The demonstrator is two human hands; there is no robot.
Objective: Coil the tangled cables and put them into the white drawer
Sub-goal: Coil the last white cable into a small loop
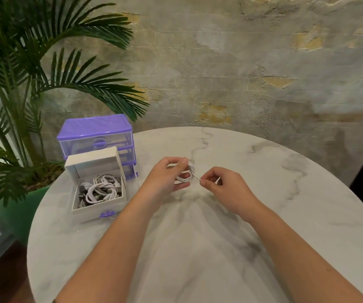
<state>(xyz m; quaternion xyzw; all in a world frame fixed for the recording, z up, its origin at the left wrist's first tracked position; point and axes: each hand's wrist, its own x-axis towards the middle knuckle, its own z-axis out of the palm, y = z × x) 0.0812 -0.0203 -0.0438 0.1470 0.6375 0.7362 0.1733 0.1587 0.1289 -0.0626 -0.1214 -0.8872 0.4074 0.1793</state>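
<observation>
The left hand (167, 176) has its fingers curled round a small white coiled cable (186, 174), holding the loops bunched together above the tabletop (220, 237). The right hand (222, 185) pinches the cable's loose tail end (199, 179) between thumb and fingertip, just beside the coil, with the short free length drawn taut between the two hands. Very little cable is left unwound, so this coil looks nearly finished; what seems to remain is wrapping or tucking in that last bit of tail.

To the left of the hands, on the same marble-patterned tabletop, the white drawer (98, 207) is pulled out and open at the top. Several white cables (99, 189) already lie coiled inside it, along with some darker pieces that are hard to make out. Behind the drawer stands a purple drawer unit (96, 134) with clear fronts.

No other loose or tangled cable shows anywhere on the tabletop, so the one in hand is probably the last. By that reading most of the task is done: what is left is finishing this coil and laying it in the white drawer, which is near the left hand. Whether the drawer is then to be slid shut cannot be told.

A potted palm (23, 84) stands beyond the table edge at the left.
</observation>
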